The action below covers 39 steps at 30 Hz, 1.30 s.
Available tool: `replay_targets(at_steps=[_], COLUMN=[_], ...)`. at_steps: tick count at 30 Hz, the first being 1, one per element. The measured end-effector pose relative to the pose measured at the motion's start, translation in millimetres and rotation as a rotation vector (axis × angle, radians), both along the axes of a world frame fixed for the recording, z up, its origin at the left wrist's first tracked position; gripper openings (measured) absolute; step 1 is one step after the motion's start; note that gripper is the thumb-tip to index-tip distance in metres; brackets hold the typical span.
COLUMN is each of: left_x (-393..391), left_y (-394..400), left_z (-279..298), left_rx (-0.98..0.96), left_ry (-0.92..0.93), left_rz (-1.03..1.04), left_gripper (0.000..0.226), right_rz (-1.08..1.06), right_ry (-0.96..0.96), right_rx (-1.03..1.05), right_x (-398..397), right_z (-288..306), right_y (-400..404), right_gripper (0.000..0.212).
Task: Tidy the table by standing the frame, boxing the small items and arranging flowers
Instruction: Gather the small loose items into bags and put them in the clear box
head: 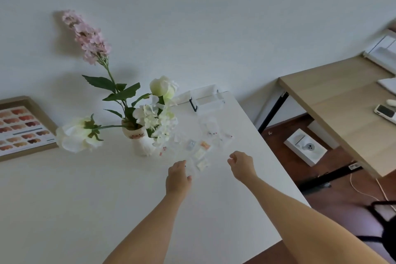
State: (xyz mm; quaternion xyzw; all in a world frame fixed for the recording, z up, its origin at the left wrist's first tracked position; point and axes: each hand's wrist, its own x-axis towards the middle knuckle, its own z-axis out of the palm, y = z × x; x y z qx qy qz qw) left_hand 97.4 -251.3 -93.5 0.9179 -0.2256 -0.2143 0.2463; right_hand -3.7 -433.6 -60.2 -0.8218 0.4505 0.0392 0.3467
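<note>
Lying scattered on the white table [85, 199], the small packets [201, 154] sit between the cat-faced vase [137, 135] and the table's right edge, just ahead of both hands. The left hand [177, 176] hovers at the nearest packets, fingers curled loosely, holding nothing. The right hand [242, 165] floats empty, fingers half bent. The frame [19, 126] stands against the wall at far left; flowers [158, 113] fill the vase.

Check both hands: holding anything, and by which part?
Left hand lies fingers-down on a clear packet; whether it grips it cannot be told. Right hand is loosely curled above the table, nothing visible in it.
</note>
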Motion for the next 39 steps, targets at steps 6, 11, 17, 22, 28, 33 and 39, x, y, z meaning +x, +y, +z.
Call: replay_targets(at_steps=[6,11,17,22,28,33,39], left_x=[0.7,4.8,7.7,8.9,26.6,58.0,111.9], left_y=[-21.8,-33.1,-41.9,-45.2,-70.3,-120.5,-195.4], left_z=[-11.9,-7.5,-0.6,3.2,19.1,40.6,43.8], left_rx=[0.139,0.180,0.262,0.203,0.001,-0.233,-0.450], left_ry=[-0.053,-0.036,0.069,0.074,-0.031,-0.043,-0.111], left_rz=[0.007,0.102,0.211,0.267,0.316,0.419,0.530], left_gripper=[0.057,0.047,0.043,0.008,0.017,0.013,0.007], right_rz=[0.066,0.233,0.468,0.517,0.481,0.401,0.175], right_ry=[0.005,0.049,0.172,0.191,0.144,0.051,-0.170], right_rx=[-0.017,-0.035,-0.159,-0.108,0.101,0.243,0.320], right_x=[30.8,60.4,81.7,89.9,88.5,79.9,93.8], right_z=[-13.9,-20.5,-33.1,-39.9,-43.2,-41.7,-12.0], right_y=[-54.1,-91.6,-108.6,-114.7,-137.4,-164.7,-206.3], right_gripper=[0.038,0.047,0.062,0.075,0.048,0.021,0.016])
